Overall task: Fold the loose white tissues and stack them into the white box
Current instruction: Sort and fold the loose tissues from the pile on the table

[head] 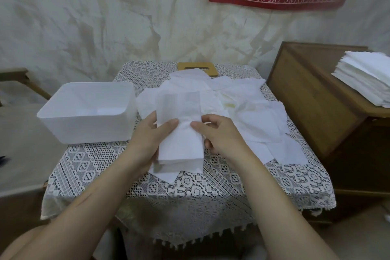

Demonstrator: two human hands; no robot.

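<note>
Left hand (152, 135) and right hand (219, 137) both pinch the long-folded tissue (180, 148) at its middle, over the centre of the table (190, 186); I judge the fold unfinished, so my next move calls for halving it, then laying it in the white box (88, 129) at the left edge.

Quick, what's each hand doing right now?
Left hand: pinching the folded tissue by its left edge.
Right hand: pinching the same tissue's right edge.

On my table (190, 186) the box (88, 131) sits left of the loose tissues (242, 112); a stack (367, 76) lies on the right-hand cabinet (312, 95).
</note>
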